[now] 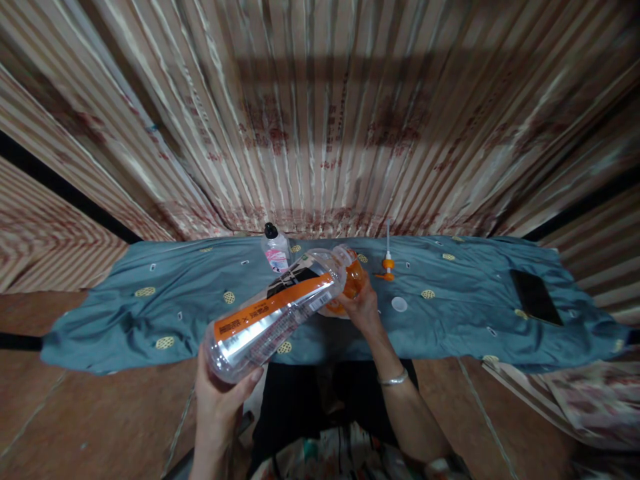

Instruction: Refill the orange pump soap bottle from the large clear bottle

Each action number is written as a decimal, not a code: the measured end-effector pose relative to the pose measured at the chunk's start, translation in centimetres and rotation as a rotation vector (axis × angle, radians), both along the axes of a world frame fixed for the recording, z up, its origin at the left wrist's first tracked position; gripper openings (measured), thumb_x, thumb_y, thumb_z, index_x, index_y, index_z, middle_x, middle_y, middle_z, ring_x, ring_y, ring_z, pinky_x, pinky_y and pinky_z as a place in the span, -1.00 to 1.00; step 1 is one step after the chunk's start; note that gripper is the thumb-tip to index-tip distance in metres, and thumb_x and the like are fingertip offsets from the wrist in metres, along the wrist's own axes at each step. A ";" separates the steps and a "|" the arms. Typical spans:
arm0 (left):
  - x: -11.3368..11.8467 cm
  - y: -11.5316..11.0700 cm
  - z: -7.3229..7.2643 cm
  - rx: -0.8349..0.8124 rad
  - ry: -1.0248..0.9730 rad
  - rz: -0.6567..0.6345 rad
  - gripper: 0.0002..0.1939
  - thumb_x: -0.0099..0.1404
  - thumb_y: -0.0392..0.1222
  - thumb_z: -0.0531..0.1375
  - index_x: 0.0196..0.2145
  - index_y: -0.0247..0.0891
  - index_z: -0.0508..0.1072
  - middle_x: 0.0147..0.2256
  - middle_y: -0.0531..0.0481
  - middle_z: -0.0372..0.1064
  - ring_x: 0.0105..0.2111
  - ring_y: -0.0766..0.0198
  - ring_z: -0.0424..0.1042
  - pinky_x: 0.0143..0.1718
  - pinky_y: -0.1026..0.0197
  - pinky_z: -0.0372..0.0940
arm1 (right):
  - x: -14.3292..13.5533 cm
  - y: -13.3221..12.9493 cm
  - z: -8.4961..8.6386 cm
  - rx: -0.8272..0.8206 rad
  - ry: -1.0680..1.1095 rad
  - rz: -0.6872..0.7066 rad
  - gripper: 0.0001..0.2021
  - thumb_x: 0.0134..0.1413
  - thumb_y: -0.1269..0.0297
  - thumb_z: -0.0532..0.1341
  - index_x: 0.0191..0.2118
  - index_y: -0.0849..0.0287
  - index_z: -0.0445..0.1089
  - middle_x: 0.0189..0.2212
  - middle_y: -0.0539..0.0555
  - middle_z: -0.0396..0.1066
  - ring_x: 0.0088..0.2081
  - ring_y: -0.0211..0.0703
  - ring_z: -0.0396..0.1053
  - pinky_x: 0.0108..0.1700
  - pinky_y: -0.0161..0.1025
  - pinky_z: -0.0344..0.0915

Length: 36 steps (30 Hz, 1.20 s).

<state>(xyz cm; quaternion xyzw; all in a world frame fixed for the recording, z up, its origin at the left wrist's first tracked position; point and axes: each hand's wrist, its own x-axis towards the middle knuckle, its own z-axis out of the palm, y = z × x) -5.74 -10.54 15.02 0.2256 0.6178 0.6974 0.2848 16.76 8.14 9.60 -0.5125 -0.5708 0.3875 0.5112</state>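
My left hand (220, 387) is wrapped round the base of a large clear plastic bottle (280, 310) with an orange, silver and black label. The bottle is tilted, its neck end up and to the right. That end meets a small see-through orange bottle (353, 272), which my right hand (364, 305) grips. Whether the two mouths touch is hard to make out. Under them on the cloth lies a round white and orange thing (333, 308), partly hidden. To the right are an orange and white pump top (388, 267) with its tube and a white round lid (399, 304).
A blue-green patterned cloth (195, 313) covers the table. At the back stands a clear bottle with a black cap and pink label (276, 250). A flat black object (536, 297) lies at the right end. Striped curtains (320, 133) hang close behind.
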 end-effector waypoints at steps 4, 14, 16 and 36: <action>-0.3 -0.1 -0.6 -0.019 0.017 -0.015 0.01 -0.24 0.01 0.67 0.19 -0.22 0.51 0.07 -0.18 0.55 0.06 -0.04 0.57 0.13 0.01 0.51 | 0.1 0.1 -0.1 0.010 -0.008 0.006 -0.27 -0.15 0.08 0.57 0.19 0.10 0.47 0.00 0.21 0.72 0.03 0.22 0.71 0.04 0.06 0.68; -0.1 -0.3 -0.4 -0.009 -0.006 -0.015 0.06 -0.25 0.01 0.68 0.23 -0.20 0.51 0.12 -0.21 0.55 0.01 -0.01 0.60 0.04 0.07 0.56 | -0.3 -0.1 0.0 0.019 0.030 -0.025 -0.30 -0.17 0.07 0.55 0.15 0.07 0.46 -0.05 0.17 0.72 0.03 0.23 0.70 0.07 0.10 0.66; 0.0 -0.3 -0.3 -0.007 -0.007 -0.017 0.05 -0.22 0.03 0.68 0.23 -0.21 0.51 0.12 -0.21 0.56 0.01 0.00 0.59 0.01 0.09 0.56 | -0.4 -0.1 0.1 0.023 0.031 -0.025 -0.31 -0.17 0.06 0.55 0.14 0.06 0.45 -0.06 0.17 0.72 0.01 0.22 0.71 0.04 0.09 0.67; -0.1 -0.1 0.0 0.002 0.010 -0.036 0.05 -0.23 0.02 0.68 0.22 -0.22 0.50 0.11 -0.18 0.56 0.04 0.02 0.57 0.05 0.13 0.52 | -0.2 -0.3 0.2 0.023 0.013 -0.011 -0.30 -0.12 0.08 0.55 0.18 0.11 0.44 -0.02 0.20 0.71 -0.02 0.19 0.72 0.01 0.05 0.67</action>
